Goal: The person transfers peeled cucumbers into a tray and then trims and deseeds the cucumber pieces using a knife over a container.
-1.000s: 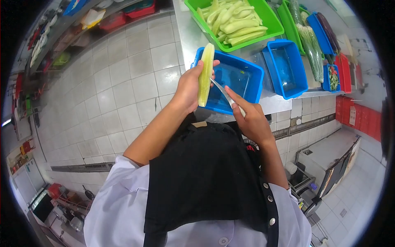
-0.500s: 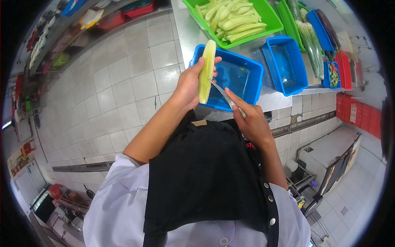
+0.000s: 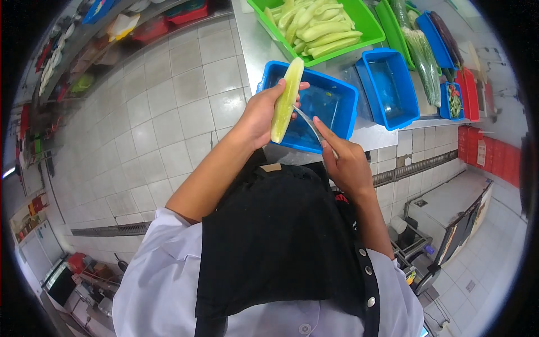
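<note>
Cucumber left of knife, over tub

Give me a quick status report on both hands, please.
Left hand holding peeled cucumber. Right hand holding slim metal tool, tip at cucumber. No visible obstruction.

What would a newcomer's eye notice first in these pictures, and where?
Probably the pale green vegetable in the left hand, above the near blue tub. The thin metal blade in the right hand points at its side. Next, the bright green tub heaped with similar vegetables, at the top of the view.
</note>
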A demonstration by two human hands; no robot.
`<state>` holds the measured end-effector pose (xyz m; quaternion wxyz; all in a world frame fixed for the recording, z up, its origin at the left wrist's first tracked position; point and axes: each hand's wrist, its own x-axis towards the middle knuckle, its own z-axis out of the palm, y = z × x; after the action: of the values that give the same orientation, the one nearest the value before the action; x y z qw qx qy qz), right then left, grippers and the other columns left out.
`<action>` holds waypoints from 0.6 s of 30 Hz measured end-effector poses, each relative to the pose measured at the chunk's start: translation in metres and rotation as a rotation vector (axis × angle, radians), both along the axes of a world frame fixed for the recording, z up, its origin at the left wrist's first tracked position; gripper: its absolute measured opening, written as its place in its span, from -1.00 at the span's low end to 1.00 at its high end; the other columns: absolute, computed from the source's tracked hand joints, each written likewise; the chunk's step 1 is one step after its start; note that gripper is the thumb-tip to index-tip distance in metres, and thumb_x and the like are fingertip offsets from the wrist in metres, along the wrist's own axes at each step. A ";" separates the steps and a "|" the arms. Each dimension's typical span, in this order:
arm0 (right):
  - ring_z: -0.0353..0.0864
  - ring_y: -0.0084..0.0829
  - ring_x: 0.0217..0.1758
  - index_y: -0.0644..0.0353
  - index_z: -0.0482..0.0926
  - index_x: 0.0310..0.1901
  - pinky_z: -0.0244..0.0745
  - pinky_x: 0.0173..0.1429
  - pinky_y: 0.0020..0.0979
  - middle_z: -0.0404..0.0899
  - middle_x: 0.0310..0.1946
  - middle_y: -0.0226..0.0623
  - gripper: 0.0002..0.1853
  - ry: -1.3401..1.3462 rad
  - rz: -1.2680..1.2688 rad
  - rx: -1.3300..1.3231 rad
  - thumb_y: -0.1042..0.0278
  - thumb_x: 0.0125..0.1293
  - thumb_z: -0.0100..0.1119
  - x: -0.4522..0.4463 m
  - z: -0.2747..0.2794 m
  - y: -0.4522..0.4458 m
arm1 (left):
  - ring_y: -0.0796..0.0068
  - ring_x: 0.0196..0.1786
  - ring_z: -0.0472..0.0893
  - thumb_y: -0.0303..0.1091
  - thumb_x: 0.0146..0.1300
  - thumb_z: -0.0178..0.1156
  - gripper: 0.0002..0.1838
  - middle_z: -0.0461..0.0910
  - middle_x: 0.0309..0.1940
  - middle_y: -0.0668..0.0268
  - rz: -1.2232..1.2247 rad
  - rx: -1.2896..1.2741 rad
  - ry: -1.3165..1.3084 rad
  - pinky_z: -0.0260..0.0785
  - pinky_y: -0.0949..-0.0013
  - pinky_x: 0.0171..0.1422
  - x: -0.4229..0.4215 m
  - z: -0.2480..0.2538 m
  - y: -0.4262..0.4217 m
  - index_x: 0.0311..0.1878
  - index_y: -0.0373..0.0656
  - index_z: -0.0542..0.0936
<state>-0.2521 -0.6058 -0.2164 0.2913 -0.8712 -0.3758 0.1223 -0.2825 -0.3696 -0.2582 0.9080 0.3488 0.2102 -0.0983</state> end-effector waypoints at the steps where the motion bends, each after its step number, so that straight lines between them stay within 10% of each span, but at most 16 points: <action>1: 0.81 0.12 -0.19 -0.31 0.48 0.56 0.68 -0.10 0.01 0.79 -0.14 0.12 -0.40 0.031 -0.007 0.011 0.38 0.55 0.19 -0.002 -0.001 0.000 | 0.57 -0.03 0.52 0.01 0.80 -0.24 -0.41 0.52 -0.08 0.39 0.002 0.000 0.001 0.49 0.38 0.10 -0.001 0.001 0.000 0.48 -0.24 0.54; 18: 0.67 0.26 0.24 -0.27 0.46 0.57 0.62 0.29 -0.02 0.68 0.17 0.23 -0.42 0.319 -0.051 0.025 0.43 0.59 0.14 -0.013 0.011 0.005 | 0.53 -0.06 0.49 0.01 0.79 -0.25 -0.39 0.48 -0.11 0.38 0.036 -0.018 -0.052 0.46 0.39 0.09 0.002 0.000 -0.001 0.50 -0.30 0.49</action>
<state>-0.2646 -0.6013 -0.2058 0.3612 -0.8462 -0.3041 0.2470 -0.2809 -0.3709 -0.2580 0.9178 0.3394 0.1920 -0.0745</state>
